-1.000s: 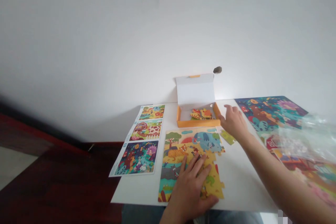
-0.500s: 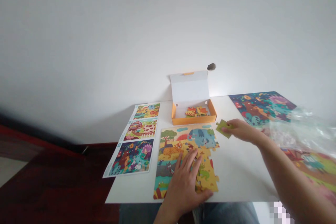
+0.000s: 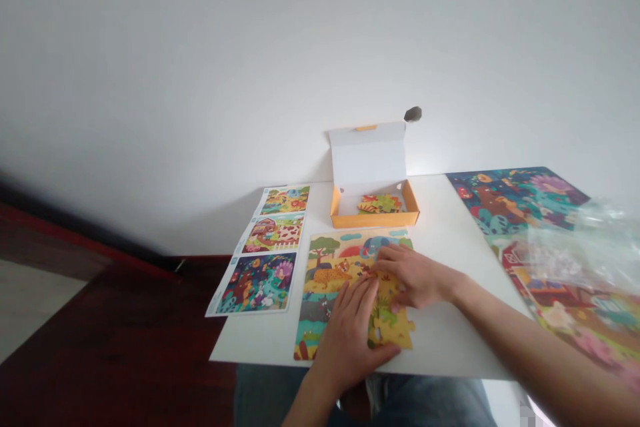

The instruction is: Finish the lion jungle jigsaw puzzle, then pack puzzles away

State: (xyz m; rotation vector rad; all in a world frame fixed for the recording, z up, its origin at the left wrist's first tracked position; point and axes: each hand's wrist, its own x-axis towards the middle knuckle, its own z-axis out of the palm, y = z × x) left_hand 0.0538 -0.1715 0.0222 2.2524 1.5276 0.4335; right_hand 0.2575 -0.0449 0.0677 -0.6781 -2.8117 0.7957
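Two hands (image 3: pixel 347 333) (image 3: pixel 417 273) on one puzzle (image 3: pixel 325 273) — one box (image 3: pixel 375 221).

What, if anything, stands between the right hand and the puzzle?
Nothing visible does: the right hand is down at the puzzle's right side, though its fingers hide what lies directly beneath. The left hand rests on the puzzle close beside it. The orange box stands beyond the far edge, clear of both.

You can read no words, numbers or brands here; the small blue squarish marks (image 3: pixel 233 261) along the left margin of the white rectangular paper sheet (image 3: pixel 263 251) are too tiny and blurred.
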